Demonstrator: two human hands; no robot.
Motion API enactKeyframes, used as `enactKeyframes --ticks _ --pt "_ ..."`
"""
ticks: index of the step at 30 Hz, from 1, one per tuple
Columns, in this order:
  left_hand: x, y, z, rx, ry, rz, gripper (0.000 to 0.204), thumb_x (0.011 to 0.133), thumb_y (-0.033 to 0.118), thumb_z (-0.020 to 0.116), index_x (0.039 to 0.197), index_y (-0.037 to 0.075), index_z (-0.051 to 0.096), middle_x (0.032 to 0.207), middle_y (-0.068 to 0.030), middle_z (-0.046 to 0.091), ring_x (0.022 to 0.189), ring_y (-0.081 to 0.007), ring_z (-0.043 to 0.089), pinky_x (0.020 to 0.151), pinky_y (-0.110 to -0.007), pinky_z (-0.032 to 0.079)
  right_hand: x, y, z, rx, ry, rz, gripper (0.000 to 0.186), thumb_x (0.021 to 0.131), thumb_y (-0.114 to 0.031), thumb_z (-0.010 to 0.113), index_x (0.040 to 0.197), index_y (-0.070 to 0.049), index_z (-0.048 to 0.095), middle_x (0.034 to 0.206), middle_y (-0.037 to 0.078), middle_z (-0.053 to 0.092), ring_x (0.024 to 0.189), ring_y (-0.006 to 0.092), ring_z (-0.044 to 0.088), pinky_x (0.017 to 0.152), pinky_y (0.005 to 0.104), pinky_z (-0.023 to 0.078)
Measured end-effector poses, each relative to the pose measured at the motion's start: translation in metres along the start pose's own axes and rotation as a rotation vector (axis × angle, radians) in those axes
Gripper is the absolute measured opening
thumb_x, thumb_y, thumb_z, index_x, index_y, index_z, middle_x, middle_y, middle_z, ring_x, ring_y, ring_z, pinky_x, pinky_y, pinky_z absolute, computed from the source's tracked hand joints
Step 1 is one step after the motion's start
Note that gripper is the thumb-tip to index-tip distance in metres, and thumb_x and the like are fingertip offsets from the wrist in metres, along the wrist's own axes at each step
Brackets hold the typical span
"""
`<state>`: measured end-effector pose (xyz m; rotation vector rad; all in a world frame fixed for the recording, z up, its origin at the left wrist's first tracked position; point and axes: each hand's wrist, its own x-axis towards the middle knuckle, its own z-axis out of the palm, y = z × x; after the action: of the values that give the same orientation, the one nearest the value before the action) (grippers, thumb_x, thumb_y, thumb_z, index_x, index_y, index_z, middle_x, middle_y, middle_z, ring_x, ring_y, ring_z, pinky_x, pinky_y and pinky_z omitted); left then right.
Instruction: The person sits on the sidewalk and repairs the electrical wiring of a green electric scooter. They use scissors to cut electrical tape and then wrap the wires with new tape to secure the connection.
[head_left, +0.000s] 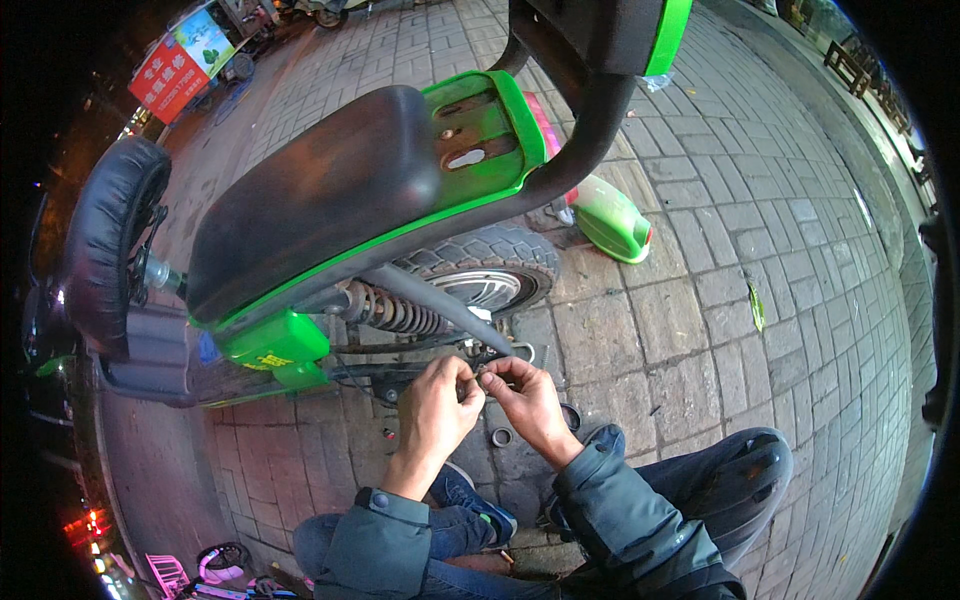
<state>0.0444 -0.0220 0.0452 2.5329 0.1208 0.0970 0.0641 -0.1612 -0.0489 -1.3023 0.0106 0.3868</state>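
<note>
My left hand (435,415) and my right hand (530,400) meet fingertip to fingertip, both closed in a pinch. Whatever they hold is too small and too covered by the fingers to name. Just beyond them is the rear axle area of a green and black electric scooter (320,190). Its rear wheel (490,247) has a treaded black tyre, and a coil-spring shock absorber (400,310) slants beside it. On the paving below my hands lies a small dark ring (502,437). A second round dark part (571,416) sits partly hidden by my right wrist.
A green rear mudguard (612,222) sticks out behind the wheel. My bent knee (755,460) is at the right, and my shoe (470,505) stands on the brick paving (690,330). A red sign (170,78) stands far left; a pink bicycle (200,570) is at lower left.
</note>
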Motion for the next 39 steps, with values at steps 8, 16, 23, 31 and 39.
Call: enactKeyframes --ticks 8,16,23,31,39 --pt "-0.003 -0.005 -0.011 -0.156 -0.241 0.120 0.011 0.085 0.007 0.071 0.092 0.003 0.063 0.091 -0.0124 0.064 0.081 -0.0318 0.067 0.069 -0.041 0.053 0.004 -0.004 0.013 -0.165 0.218 0.008 0.018 0.090 -0.016 0.075 0.095 0.001 0.074 0.075 0.007 0.072 0.067 0.0075 0.063 0.061 0.0284 0.051" --pt "-0.025 -0.028 -0.063 -0.304 -0.489 -0.057 0.044 0.092 0.017 0.070 0.134 0.009 0.058 0.135 -0.0117 0.061 0.125 -0.0265 0.059 0.102 -0.042 0.049 -0.041 -0.031 0.010 -0.359 0.426 -0.252 0.014 0.092 -0.008 0.070 0.103 0.001 0.068 0.083 0.009 0.070 0.072 0.0115 0.064 0.067 0.0266 0.052" --pt "-0.029 -0.033 -0.056 -0.229 -0.560 0.029 0.033 0.089 0.014 0.074 0.121 0.008 0.068 0.118 -0.0086 0.070 0.103 -0.0201 0.066 0.082 -0.035 0.053 -0.054 -0.009 0.032 0.127 0.152 0.197 0.028 0.093 -0.020 0.073 0.110 0.002 0.072 0.083 0.004 0.071 0.071 0.0077 0.061 0.067 0.0258 0.051" --pt "-0.031 -0.048 -0.047 -0.537 -0.485 -0.164 0.017 0.094 0.011 0.071 0.107 0.000 0.072 0.102 -0.0080 0.072 0.087 -0.0102 0.066 0.071 -0.027 0.054 -0.073 -0.010 0.045 -0.075 0.296 0.287 0.028 0.094 -0.025 0.074 0.101 0.002 0.074 0.083 0.000 0.069 0.076 0.0058 0.057 0.070 0.0242 0.047" --pt "-0.029 -0.051 -0.035 -0.466 -0.315 0.026 0.007 0.089 0.002 0.073 0.096 0.000 0.072 0.111 -0.0065 0.063 0.089 -0.0133 0.064 0.072 -0.027 0.055 -0.041 0.009 0.042 0.605 -0.004 0.481 0.017 0.097 -0.025 0.071 0.103 -0.010 0.073 0.096 -0.002 0.069 0.080 0.0078 0.057 0.073 0.0228 0.043"
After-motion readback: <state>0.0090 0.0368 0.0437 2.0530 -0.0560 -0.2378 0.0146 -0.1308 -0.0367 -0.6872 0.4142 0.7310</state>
